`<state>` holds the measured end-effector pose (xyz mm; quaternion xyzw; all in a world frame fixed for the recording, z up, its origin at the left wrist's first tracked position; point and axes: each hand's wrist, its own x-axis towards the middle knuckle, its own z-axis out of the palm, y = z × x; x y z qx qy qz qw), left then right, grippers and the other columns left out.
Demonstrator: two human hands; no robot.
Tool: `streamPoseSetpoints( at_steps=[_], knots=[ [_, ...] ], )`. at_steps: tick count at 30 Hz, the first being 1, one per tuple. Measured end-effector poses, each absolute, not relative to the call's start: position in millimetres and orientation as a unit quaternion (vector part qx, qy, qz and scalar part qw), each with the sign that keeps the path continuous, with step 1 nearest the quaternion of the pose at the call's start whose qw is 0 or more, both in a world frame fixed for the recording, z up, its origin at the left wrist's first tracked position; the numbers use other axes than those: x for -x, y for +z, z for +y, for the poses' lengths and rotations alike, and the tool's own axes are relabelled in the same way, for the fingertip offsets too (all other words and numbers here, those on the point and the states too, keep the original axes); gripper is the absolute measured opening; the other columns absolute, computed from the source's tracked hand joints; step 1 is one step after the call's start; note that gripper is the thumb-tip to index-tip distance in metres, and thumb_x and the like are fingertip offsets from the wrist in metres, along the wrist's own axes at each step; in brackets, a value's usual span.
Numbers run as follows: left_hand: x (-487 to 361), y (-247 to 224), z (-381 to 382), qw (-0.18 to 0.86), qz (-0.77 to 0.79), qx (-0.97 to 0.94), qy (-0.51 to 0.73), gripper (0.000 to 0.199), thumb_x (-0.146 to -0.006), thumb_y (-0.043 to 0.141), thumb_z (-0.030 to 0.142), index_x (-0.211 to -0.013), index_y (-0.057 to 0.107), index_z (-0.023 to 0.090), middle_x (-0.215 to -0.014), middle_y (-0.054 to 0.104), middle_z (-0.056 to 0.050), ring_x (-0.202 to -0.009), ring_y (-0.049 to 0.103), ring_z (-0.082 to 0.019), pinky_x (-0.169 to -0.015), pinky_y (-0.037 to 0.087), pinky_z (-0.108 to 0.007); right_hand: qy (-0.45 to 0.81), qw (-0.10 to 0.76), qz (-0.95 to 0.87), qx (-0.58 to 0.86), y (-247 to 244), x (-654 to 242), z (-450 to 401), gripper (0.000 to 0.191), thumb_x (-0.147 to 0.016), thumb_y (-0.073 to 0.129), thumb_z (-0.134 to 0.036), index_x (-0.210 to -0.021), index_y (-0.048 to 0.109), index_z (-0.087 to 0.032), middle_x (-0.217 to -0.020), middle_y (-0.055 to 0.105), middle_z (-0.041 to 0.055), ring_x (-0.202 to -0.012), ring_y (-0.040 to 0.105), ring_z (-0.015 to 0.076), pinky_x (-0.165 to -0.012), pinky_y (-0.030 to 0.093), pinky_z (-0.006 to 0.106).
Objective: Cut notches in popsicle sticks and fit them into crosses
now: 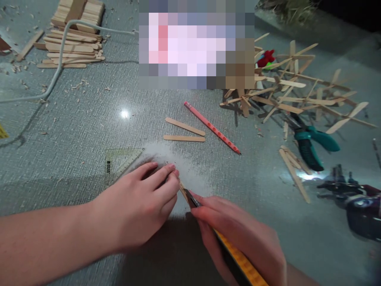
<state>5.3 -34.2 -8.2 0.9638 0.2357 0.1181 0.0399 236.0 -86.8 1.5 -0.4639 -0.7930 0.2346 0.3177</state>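
My left hand point(139, 202) presses down on a thin wooden craft stick point(183, 190), its fingers closed over most of it. In my right hand point(238, 226) is a utility knife point(232, 252) with a yellow and black handle; its blade lies along the stick's free end, close to my left fingertips. White powder point(196, 180) spreads over the table around both hands. Partly under my left hand sits a clear set square point(122, 159). Two loose craft sticks point(184, 138) and a pink pencil point(212, 127) rest just beyond my hands.
Stacked craft sticks point(73, 47) lie at the back left, with a white cable point(61, 59) crossing before them. At right are crossed-stick assemblies point(291, 87), teal-handled pliers point(311, 147) and a dark object point(363, 210). Wood shavings point(80, 84) litter the table. A pixelated patch hides the back middle.
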Motion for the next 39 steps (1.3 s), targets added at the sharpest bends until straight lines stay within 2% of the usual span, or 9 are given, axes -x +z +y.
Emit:
streamPoseSetpoints(
  at_steps=[5, 11, 18, 25, 30, 35, 39],
  knots=[
    [-2.6, -7.5, -31.9, 0.05, 0.224, -0.966, 0.118, 0.039, -0.098, 0.043, 0.016, -0.118, 0.075, 0.004, -0.135, 0.07, -0.017, -0.131, 0.064, -0.037, -0.107, 0.056, -0.051, 0.216, 0.321, -0.798, 0.462, 7.5, -239.3, -82.8, 0.026, -0.089, 0.057, -0.004, -0.101, 0.066, -0.025, -0.093, 0.081, 0.001, -0.075, 0.08, 0.015, -0.076, 0.066, 0.02],
    [-0.8, -6.2, -31.8, 0.064, 0.226, -0.964, 0.126, 0.042, -0.102, 0.038, 0.014, -0.121, 0.075, 0.005, -0.136, 0.071, -0.016, -0.13, 0.066, -0.035, -0.107, 0.058, -0.051, 0.231, 0.321, -0.791, 0.468, 1.5, -245.8, -81.9, 0.024, -0.09, 0.057, -0.006, -0.102, 0.067, -0.025, -0.099, 0.082, 0.0018, -0.082, 0.081, 0.016, -0.084, 0.067, 0.023],
    [-4.2, -6.5, -31.8, 0.058, 0.232, -0.962, 0.135, 0.042, -0.103, 0.038, 0.012, -0.117, 0.076, 0.006, -0.134, 0.073, -0.015, -0.127, 0.069, -0.035, -0.105, 0.06, -0.051, 0.272, 0.326, -0.791, 0.441, -3.8, -241.5, -73.9, 0.027, -0.09, 0.058, -0.002, -0.104, 0.066, -0.023, -0.099, 0.081, 0.0034, -0.082, 0.08, 0.0154, -0.08, 0.066, 0.022],
    [-4.1, -9.7, -31.7, 0.054, 0.229, -0.962, 0.14, 0.042, -0.103, 0.037, 0.013, -0.115, 0.077, 0.006, -0.135, 0.071, -0.016, -0.128, 0.067, -0.036, -0.106, 0.058, -0.052, 0.272, 0.321, -0.795, 0.436, -4.3, -240.5, -74.7, 0.025, -0.091, 0.058, -0.003, -0.105, 0.066, -0.022, -0.1, 0.081, 0.0042, -0.084, 0.08, 0.0148, -0.082, 0.065, 0.022],
    [-4.0, -8.5, -32.0, 0.056, 0.232, -0.962, 0.133, 0.042, -0.102, 0.038, 0.014, -0.118, 0.076, 0.005, -0.136, 0.071, -0.016, -0.13, 0.065, -0.036, -0.107, 0.056, -0.051, 0.266, 0.328, -0.792, 0.441, -0.4, -237.6, -76.3, 0.026, -0.09, 0.058, -0.003, -0.105, 0.068, -0.022, -0.103, 0.08, 0.0056, -0.085, 0.08, 0.0166, -0.08, 0.065, 0.024],
    [-2.0, -8.4, -32.3, 0.05, 0.231, -0.964, 0.12, 0.041, -0.099, 0.04, 0.014, -0.123, 0.073, 0.004, -0.136, 0.07, -0.015, -0.132, 0.063, -0.034, -0.11, 0.053, -0.049, 0.278, 0.324, -0.788, 0.444, 7.9, -237.0, -77.1, 0.028, -0.09, 0.056, -0.002, -0.103, 0.068, -0.024, -0.092, 0.077, 0.0037, -0.077, 0.078, 0.0175, -0.072, 0.064, 0.025],
    [-1.1, -11.6, -32.8, 0.046, 0.234, -0.963, 0.121, 0.04, -0.099, 0.042, 0.016, -0.124, 0.072, 0.005, -0.139, 0.069, -0.014, -0.134, 0.061, -0.033, -0.112, 0.05, -0.048, 0.281, 0.322, -0.79, 0.439, 5.1, -240.5, -78.6, 0.03, -0.089, 0.055, -0.001, -0.107, 0.066, -0.023, -0.096, 0.077, 0.0039, -0.079, 0.077, 0.0166, -0.075, 0.064, 0.025]
  ],
)
